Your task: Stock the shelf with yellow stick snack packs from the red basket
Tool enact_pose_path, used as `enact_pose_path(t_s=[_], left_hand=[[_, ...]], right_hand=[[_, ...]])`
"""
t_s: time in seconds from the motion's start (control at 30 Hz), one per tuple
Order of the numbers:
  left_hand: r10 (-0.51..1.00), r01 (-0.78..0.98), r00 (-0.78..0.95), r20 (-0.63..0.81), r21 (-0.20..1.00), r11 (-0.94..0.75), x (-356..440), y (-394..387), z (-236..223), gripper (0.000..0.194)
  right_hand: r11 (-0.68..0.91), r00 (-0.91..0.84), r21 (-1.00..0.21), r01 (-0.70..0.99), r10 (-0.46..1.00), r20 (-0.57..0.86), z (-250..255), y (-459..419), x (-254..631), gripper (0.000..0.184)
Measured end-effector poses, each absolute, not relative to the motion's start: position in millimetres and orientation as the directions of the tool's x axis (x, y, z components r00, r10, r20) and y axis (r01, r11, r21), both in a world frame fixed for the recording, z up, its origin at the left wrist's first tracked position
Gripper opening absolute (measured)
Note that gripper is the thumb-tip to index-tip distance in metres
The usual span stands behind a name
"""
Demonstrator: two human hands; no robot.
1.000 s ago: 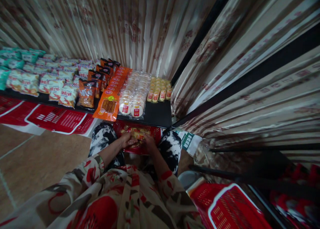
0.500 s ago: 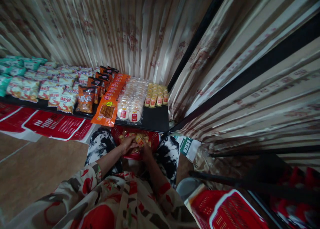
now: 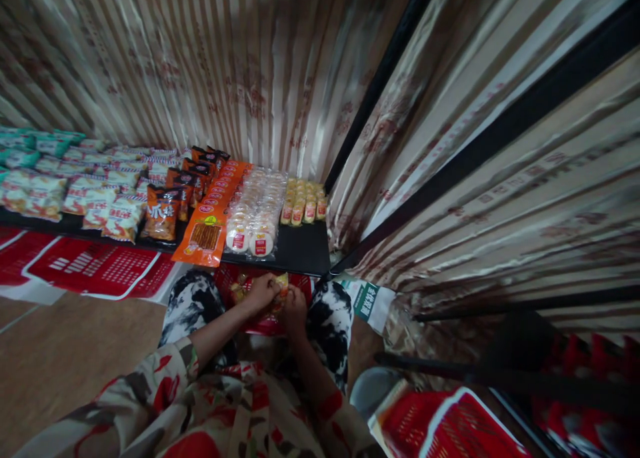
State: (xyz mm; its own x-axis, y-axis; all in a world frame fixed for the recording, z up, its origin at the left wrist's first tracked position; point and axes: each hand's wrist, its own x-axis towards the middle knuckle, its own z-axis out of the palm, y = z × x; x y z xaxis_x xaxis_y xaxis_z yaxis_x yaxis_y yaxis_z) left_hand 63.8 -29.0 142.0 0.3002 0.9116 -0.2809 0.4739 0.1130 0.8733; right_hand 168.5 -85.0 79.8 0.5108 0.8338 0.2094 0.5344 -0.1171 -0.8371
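Between my knees sits a red basket (image 3: 225,276) with yellow snack packets (image 3: 239,291) inside. Just above it, my left hand (image 3: 261,292) is closed on one side of a small yellow snack packet (image 3: 283,285). My right hand (image 3: 295,305) pinches the other side of that packet. Ahead on the black shelf (image 3: 305,250) stand rows of similar yellow packets (image 3: 309,208), in the right corner. Next to them lie clear packs of round white crackers (image 3: 250,241).
Orange snack packs (image 3: 205,228), brown-orange bags (image 3: 161,213) and white snack bags (image 3: 123,215) line the shelf leftward. A black pole (image 3: 385,78) and striped curtains (image 3: 280,65) border it. Red printed bags (image 3: 95,268) hang below; another red bag (image 3: 465,425) lies at lower right.
Both hands have risen from inside the basket with a yellow packet held between them. The view has shifted slightly, so the shelf appears lower and more to the left.
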Motion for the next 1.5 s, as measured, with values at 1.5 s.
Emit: enact_pose_path(t_s=[1.5], left_hand=[[0.944, 0.479, 0.320, -0.079, 0.874, -0.089, 138, 52, 212, 0.026]], right_hand=[[-0.222, 0.635, -0.786, 0.577, 0.727, 0.261, 153, 30, 223, 0.041]])
